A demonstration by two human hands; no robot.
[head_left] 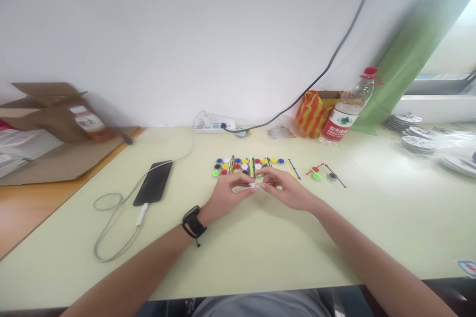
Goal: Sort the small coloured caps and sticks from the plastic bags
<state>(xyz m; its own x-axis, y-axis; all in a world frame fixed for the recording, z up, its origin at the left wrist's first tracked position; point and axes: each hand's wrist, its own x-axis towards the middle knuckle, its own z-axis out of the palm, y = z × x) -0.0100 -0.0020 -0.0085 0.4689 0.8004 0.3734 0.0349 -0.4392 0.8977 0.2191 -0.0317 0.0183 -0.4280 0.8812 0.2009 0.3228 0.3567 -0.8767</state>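
My left hand (pixel 231 191) and my right hand (pixel 284 188) meet over the middle of the table. Between their fingertips they pinch a small white piece (pixel 253 185), with a thin white strip running sideways from it. Just behind my hands lie rows of small round caps (pixel 225 166) in blue, white, yellow, red, black and green. Thin coloured sticks (pixel 293 169) rest among and beside the caps. To the right are a red and green piece (pixel 316 175) and a black piece (pixel 333 176), each a round cap with a stick.
A black phone (pixel 153 183) with a white cable lies left. Behind are a power strip (pixel 211 126), a striped bag (pixel 310 115) and a large bottle (pixel 344 116). Stacked discs (pixel 418 142) stand right. A cardboard box (pixel 48 129) is far left.
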